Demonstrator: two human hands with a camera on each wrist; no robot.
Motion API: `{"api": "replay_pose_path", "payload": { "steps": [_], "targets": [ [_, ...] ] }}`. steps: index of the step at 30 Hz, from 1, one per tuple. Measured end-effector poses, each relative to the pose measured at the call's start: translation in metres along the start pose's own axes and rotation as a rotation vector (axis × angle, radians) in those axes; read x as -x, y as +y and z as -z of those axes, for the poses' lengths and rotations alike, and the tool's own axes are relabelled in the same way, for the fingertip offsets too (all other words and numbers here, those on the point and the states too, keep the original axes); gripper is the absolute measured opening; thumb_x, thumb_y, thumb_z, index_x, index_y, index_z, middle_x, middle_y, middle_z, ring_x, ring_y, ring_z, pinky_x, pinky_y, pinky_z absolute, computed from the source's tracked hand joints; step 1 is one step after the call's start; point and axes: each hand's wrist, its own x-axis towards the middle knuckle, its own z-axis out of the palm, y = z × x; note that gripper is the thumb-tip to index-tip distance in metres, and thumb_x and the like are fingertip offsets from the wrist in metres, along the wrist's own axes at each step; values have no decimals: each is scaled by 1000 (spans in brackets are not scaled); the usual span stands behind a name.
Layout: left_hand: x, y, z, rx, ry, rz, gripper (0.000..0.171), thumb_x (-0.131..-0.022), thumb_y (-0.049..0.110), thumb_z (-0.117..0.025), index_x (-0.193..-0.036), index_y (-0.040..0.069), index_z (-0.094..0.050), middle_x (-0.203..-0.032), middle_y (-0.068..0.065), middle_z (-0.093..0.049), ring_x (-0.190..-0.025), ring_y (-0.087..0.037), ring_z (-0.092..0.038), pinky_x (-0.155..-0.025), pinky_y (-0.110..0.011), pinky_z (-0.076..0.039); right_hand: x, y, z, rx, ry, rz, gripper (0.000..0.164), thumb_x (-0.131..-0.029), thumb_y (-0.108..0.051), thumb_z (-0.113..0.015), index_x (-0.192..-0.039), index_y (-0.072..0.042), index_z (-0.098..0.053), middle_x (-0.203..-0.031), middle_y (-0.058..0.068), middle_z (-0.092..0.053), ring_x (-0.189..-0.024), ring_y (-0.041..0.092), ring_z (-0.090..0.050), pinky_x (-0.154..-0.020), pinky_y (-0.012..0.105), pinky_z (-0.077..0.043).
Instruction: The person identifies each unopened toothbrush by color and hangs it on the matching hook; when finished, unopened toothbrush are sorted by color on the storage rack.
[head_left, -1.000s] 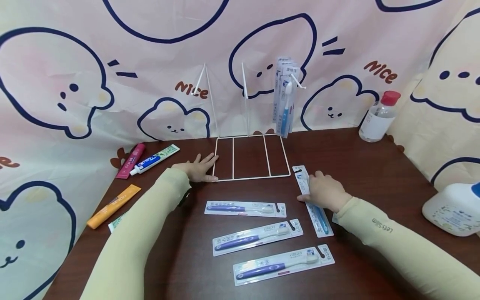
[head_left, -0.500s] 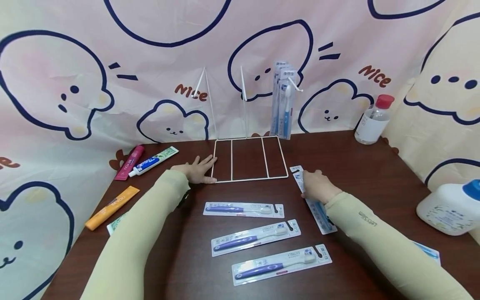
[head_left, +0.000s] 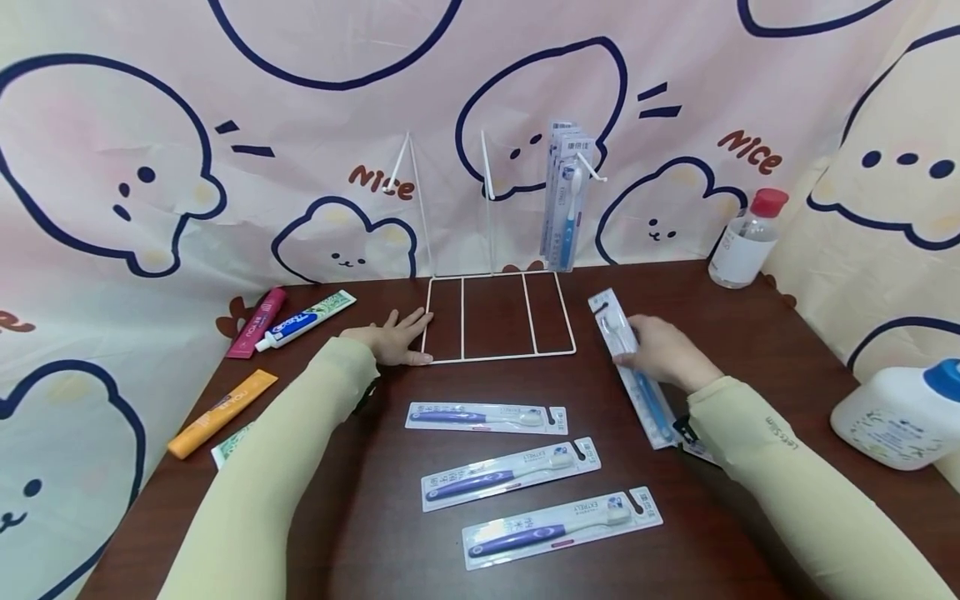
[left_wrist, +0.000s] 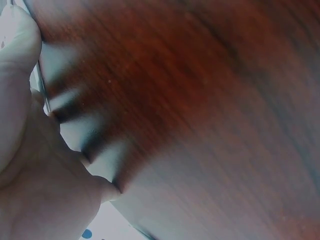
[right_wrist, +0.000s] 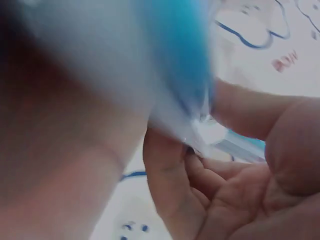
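Fingers, right hand point(head_left: 663, 354): pinched on a packaged blue toothbrush point(head_left: 651, 402), right of the wire rack point(head_left: 462, 321).
Fingers, left hand point(head_left: 393, 340): spread apart on the desk point(head_left: 360, 517), touching the rack's left edge.
Purple toothbrushes point(head_left: 480, 483): three packs in front of the rack.
Hanging packs point(head_left: 564, 212): blue toothbrushes on the rack's rightmost hook point(head_left: 592, 168).
Tubes point(head_left: 306, 320): left of the rack, one partly behind the left sleeve point(head_left: 255, 492).
Bottles point(head_left: 741, 252): red-capped and blue-capped, both well right of the rack.

- Passable over counter point(head_left: 780, 350) between red-capped bottle point(head_left: 742, 254) and white bottle point(head_left: 892, 421).
- Tight between wire rack point(head_left: 462, 317) and held blue toothbrush pack point(head_left: 647, 397).
- Blocked nearer by three purple toothbrush packs point(head_left: 510, 476).
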Motion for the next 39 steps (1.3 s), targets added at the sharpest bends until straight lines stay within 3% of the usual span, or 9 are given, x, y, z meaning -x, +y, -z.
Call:
{"api": "replay_pose_path", "payload": {
  "steps": [5, 11, 20, 32, 39],
  "targets": [
    [1, 1, 1, -9, 11, 1, 90, -85, 66, -41, -148, 23, 5, -153, -3, 10, -135, -42, 6, -98, -67, -8, 12, -13, 30, -173, 152, 55, 42, -90, -32, -59, -121, -6, -49, -104, 16, -56, -85, 28, -58, -64, 42, -50],
    [0, -1, 1, -4, 0, -2, 90, -85, 66, -41, -148, 23, 6, -153, -3, 12, -135, -42, 7, -98, -67, -8, 21, -41, 54, -311, 264, 208, 58, -89, -43, -55, -136, -11, -42, -125, 13, -52, -103, 30, -56, -82, 55, -44],
    [1, 0, 1, 30, -13, 2, 90, -85, 64, -42, -148, 23, 7, -153, -1, 15, -135, -41, 10, -97, -68, -5, 11, -69, 66, -376, 251, 275, 59, -89, -42, -54, -140, -16, -38, -131, 9, -49, -106, 29, -54, -84, 55, -44],
    [1, 1, 3, 26, -8, 0, 89, -86, 64, -42, -148, 24, 7, -152, -1, 15, -135, -41, 11, -97, -68, -4, -17, -69, 65, -427, 213, 259, 57, -91, -38, -53, -142, -18, -36, -132, 9, -47, -105, 29, -56, -81, 52, -46],
    [2, 1, 1, 30, -10, -10, 89, -86, 63, -43, -148, 23, 7, -152, -1, 16, -134, -42, 11, -96, -69, -5, -47, -71, 64, -485, 114, 246, 52, -98, -28, -42, -146, -16, -26, -141, 12, -38, -120, 30, -45, -91, 51, -40]
  ]
}}
